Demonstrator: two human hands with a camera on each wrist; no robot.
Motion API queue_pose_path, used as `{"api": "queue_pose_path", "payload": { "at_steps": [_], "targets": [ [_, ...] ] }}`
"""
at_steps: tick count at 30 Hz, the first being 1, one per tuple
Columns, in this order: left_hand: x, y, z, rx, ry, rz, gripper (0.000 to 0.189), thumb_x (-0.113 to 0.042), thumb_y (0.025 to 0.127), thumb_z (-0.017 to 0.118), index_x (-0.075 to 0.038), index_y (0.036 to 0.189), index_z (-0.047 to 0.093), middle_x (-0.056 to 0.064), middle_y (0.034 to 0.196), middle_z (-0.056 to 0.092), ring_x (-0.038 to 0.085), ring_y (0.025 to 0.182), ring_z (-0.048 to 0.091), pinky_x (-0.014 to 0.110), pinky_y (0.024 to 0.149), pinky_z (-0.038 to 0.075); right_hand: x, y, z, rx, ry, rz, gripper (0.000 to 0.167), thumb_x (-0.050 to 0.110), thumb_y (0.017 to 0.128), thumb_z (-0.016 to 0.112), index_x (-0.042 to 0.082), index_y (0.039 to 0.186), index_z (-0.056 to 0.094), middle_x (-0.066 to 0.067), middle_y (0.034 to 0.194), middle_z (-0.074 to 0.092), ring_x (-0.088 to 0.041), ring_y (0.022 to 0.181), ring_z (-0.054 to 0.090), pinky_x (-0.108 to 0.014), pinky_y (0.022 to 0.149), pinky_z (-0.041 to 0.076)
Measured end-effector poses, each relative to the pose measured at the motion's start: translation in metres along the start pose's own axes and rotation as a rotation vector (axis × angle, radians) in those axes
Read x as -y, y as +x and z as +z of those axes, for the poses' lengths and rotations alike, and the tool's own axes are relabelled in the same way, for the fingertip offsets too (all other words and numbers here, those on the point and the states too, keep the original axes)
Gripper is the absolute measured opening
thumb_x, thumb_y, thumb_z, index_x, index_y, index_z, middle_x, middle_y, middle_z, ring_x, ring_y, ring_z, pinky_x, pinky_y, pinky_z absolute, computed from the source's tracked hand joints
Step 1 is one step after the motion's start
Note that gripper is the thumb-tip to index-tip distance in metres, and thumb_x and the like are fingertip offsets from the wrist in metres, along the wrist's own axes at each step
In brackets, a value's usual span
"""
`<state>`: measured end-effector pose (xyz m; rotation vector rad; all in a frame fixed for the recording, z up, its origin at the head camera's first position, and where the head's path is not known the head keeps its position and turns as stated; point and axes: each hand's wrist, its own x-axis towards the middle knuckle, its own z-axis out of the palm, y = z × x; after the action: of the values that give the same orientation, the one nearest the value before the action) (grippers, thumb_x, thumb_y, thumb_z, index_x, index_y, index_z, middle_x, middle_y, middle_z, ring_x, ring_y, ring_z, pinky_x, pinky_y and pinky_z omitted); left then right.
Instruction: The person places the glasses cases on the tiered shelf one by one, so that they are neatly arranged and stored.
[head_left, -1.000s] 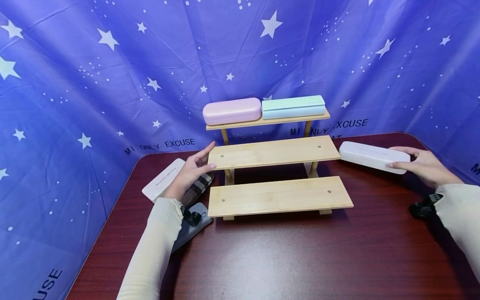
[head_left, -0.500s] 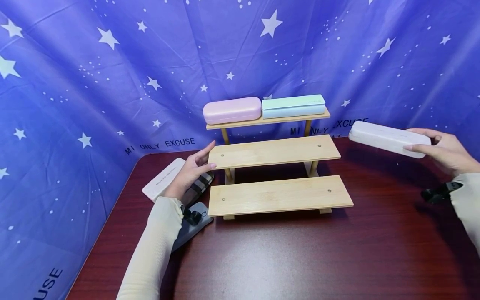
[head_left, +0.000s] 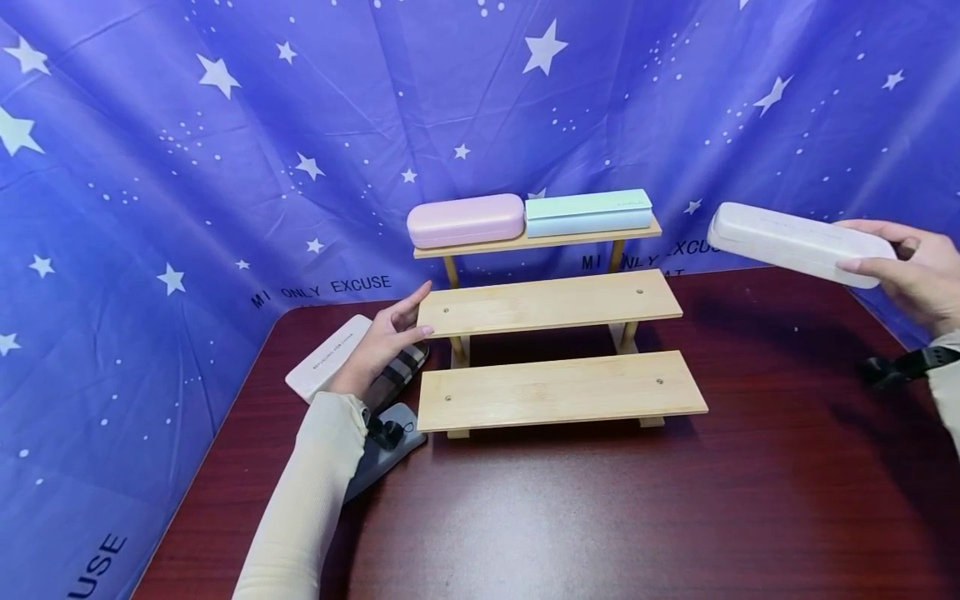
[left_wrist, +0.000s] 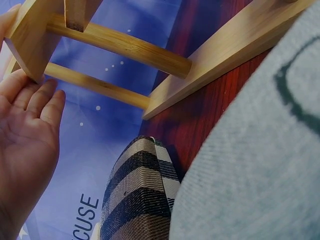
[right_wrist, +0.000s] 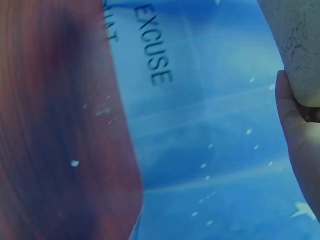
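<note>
My right hand (head_left: 922,267) grips the near end of a white glasses case (head_left: 802,242), raised above the table's back right edge. Only a corner of this white case (right_wrist: 300,50) enters the right wrist view. On the left, my left hand (head_left: 378,346) holds the left end of the middle board of a three-tier wooden shelf (head_left: 551,302), thumb at the front corner. The left wrist view shows its fingers (left_wrist: 47,100) against the board's end. A pink glasses case (head_left: 465,222) and a mint-and-blue case (head_left: 588,215) stand side by side on the top tier.
Left of the shelf lie another white case (head_left: 326,358), a checked case (left_wrist: 137,195) and a grey case (left_wrist: 250,165), partly hidden under my left arm. A blue star-printed curtain (head_left: 360,100) hangs behind the dark red table (head_left: 600,508).
My right hand has lifted the white case off the table at the shelf's right, carrying it up and to the right. My left hand stays on the shelf.
</note>
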<state>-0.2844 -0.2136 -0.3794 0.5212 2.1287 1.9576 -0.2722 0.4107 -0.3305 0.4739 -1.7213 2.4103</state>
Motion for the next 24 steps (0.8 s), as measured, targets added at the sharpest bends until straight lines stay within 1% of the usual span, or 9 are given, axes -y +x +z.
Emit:
{"api": "queue_pose_path", "payload": {
  "at_steps": [1, 3, 8, 10, 13, 14, 17, 19, 24],
  "targets": [
    [0.0, 0.0, 0.0, 0.0, 0.001, 0.001, 0.07, 0.009, 0.089, 0.054, -0.012, 0.149, 0.025, 0.017, 0.149, 0.032, 0.031, 0.133, 0.038, 0.024, 0.092, 0.047, 0.001, 0.0, 0.003, 0.019, 0.02, -0.01, 0.048, -0.03, 0.078, 0.041, -0.005, 0.11, 0.067, -0.009, 0.103, 0.071, -0.012, 0.088, 0.067, -0.018, 0.07, 0.052],
    [0.0, 0.001, 0.0, 0.002, 0.0, 0.004, 0.07, 0.008, 0.089, 0.054, -0.012, 0.149, 0.025, 0.017, 0.15, 0.032, 0.031, 0.132, 0.038, 0.024, 0.092, 0.047, 0.005, 0.001, 0.009, 0.049, 0.012, -0.014, 0.049, -0.03, 0.078, 0.04, -0.006, 0.111, 0.066, -0.009, 0.104, 0.071, -0.013, 0.089, 0.067, -0.019, 0.07, 0.053],
    [0.002, 0.001, -0.001, 0.001, -0.008, 0.015, 0.069, 0.006, 0.09, 0.055, -0.011, 0.15, 0.025, 0.014, 0.15, 0.033, 0.029, 0.133, 0.039, 0.024, 0.093, 0.046, 0.014, 0.001, 0.028, 0.036, -0.165, 0.043, 0.052, -0.028, 0.077, 0.049, 0.002, 0.116, 0.066, -0.001, 0.104, 0.07, -0.007, 0.086, 0.064, -0.016, 0.067, 0.051],
    [0.003, 0.0, -0.002, 0.002, -0.008, 0.024, 0.069, 0.005, 0.09, 0.056, -0.01, 0.15, 0.024, 0.014, 0.15, 0.033, 0.028, 0.133, 0.039, 0.024, 0.093, 0.046, 0.015, 0.001, 0.038, 0.045, -0.214, 0.054, 0.053, -0.027, 0.077, 0.051, 0.003, 0.118, 0.065, 0.001, 0.105, 0.07, -0.007, 0.087, 0.063, -0.015, 0.068, 0.05],
    [0.004, 0.0, -0.002, 0.003, -0.008, 0.037, 0.069, 0.003, 0.09, 0.057, -0.009, 0.149, 0.024, 0.013, 0.15, 0.034, 0.028, 0.132, 0.04, 0.024, 0.094, 0.046, 0.013, 0.002, 0.055, 0.104, -0.232, 0.04, 0.054, -0.028, 0.076, 0.051, 0.001, 0.12, 0.063, -0.001, 0.107, 0.07, -0.007, 0.089, 0.063, -0.015, 0.07, 0.05],
    [0.005, 0.0, -0.002, 0.005, -0.007, 0.04, 0.07, 0.002, 0.09, 0.058, -0.009, 0.149, 0.024, 0.014, 0.15, 0.034, 0.028, 0.132, 0.04, 0.025, 0.094, 0.046, 0.012, 0.003, 0.06, 0.133, -0.215, 0.031, 0.054, -0.029, 0.076, 0.05, -0.001, 0.121, 0.062, -0.002, 0.108, 0.069, -0.008, 0.09, 0.063, -0.016, 0.071, 0.05],
    [0.005, -0.001, -0.002, 0.008, -0.004, 0.045, 0.069, 0.001, 0.089, 0.058, -0.013, 0.149, 0.026, 0.013, 0.149, 0.035, 0.027, 0.132, 0.041, 0.025, 0.094, 0.046, 0.009, 0.007, 0.075, 0.199, -0.229, 0.011, 0.055, -0.03, 0.074, 0.05, -0.003, 0.121, 0.06, -0.004, 0.109, 0.069, -0.009, 0.092, 0.063, -0.016, 0.073, 0.051],
    [0.005, -0.001, -0.002, 0.009, -0.002, 0.048, 0.069, 0.001, 0.089, 0.059, -0.016, 0.149, 0.028, 0.013, 0.149, 0.035, 0.027, 0.132, 0.041, 0.025, 0.094, 0.046, 0.007, 0.009, 0.084, 0.213, -0.331, 0.005, 0.055, -0.027, 0.074, 0.053, 0.0, 0.122, 0.061, -0.001, 0.108, 0.069, -0.008, 0.091, 0.063, -0.015, 0.071, 0.05],
    [0.005, -0.001, -0.002, 0.015, -0.006, 0.058, 0.069, 0.001, 0.089, 0.059, -0.018, 0.149, 0.029, 0.014, 0.15, 0.034, 0.027, 0.132, 0.04, 0.025, 0.094, 0.046, 0.0, 0.015, 0.103, 0.208, -0.662, 0.015, 0.057, -0.015, 0.075, 0.063, 0.011, 0.126, 0.061, 0.011, 0.105, 0.067, -0.004, 0.089, 0.059, -0.014, 0.069, 0.047]
  ]
}}
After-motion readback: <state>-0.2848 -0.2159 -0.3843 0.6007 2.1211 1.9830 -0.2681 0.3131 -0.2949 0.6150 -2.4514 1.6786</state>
